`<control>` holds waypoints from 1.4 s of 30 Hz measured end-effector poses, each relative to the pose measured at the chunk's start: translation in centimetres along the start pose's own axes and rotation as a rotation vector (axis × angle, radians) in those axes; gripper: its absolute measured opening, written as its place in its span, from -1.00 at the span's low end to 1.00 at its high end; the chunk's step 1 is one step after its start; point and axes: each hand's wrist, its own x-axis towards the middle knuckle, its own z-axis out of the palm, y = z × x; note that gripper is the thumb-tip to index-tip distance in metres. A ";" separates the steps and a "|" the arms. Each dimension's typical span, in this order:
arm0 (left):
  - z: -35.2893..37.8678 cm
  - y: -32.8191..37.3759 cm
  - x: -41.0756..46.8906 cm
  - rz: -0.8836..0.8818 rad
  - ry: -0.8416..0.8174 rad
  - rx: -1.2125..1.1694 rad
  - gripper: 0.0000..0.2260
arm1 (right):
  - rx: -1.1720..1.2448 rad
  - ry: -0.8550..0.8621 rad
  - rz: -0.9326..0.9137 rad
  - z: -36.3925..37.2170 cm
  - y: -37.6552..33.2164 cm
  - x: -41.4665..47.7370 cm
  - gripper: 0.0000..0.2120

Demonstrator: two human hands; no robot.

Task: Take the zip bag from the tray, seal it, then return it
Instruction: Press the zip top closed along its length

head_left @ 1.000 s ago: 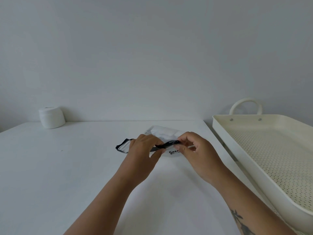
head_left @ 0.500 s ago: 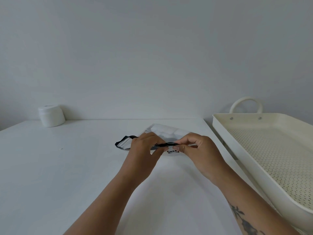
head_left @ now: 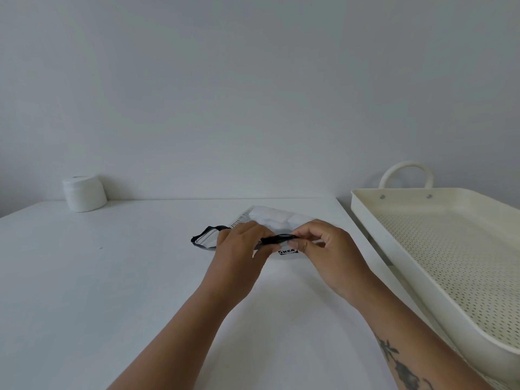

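Observation:
A clear zip bag [head_left: 277,218] with a black zip strip lies on the white table [head_left: 112,277], near the middle. My left hand [head_left: 239,249] pinches the black strip at its middle. My right hand [head_left: 329,249] pinches the same strip just to the right, above a small printed label. The strip's left end [head_left: 206,235] sticks out past my left hand and looks parted there. The cream perforated tray [head_left: 365,220] stands to the right of the table, with nothing in it that I can see.
A white roll [head_left: 83,193] stands at the table's back left by the wall. The tray's looped handle [head_left: 405,173] rises at its far end. The table's right edge runs close to the tray.
My hands and the bag have shifted only slightly; both keep their pinch on the black strip, fingertips a little closer together.

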 end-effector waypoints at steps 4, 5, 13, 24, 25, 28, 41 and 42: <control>-0.8 -0.8 0.1 -0.024 -0.051 0.014 -0.96 | 0.053 0.016 0.039 -0.6 0.2 0.1 -0.86; -0.8 -0.9 0.0 -0.028 -0.060 0.021 -0.96 | 0.049 0.012 0.047 -0.6 0.2 0.0 -0.86; -0.4 -0.6 -0.1 -0.075 -0.066 0.029 -0.97 | -0.294 -0.089 -0.052 0.1 0.6 -0.4 -0.77; 0.2 -0.3 -0.2 -0.015 -0.085 0.011 -0.95 | -0.366 -0.038 -0.138 0.3 0.6 -0.1 -0.94; 0.2 -0.3 -0.2 -0.010 -0.078 0.040 -0.93 | -0.364 -0.048 -0.135 0.4 0.6 -0.1 -0.94; 0.4 -0.5 -0.2 -0.010 -0.059 0.092 -0.91 | -0.348 -0.065 -0.122 0.5 0.7 -0.2 -0.93; 0.0 -1.1 0.0 -0.033 -0.064 0.172 -0.88 | -0.392 -0.052 -0.032 -0.8 0.9 -0.1 -0.97; 0.1 -1.0 0.0 -0.019 -0.065 0.192 -0.88 | -0.459 -0.067 -0.061 -0.8 0.9 -0.2 -0.93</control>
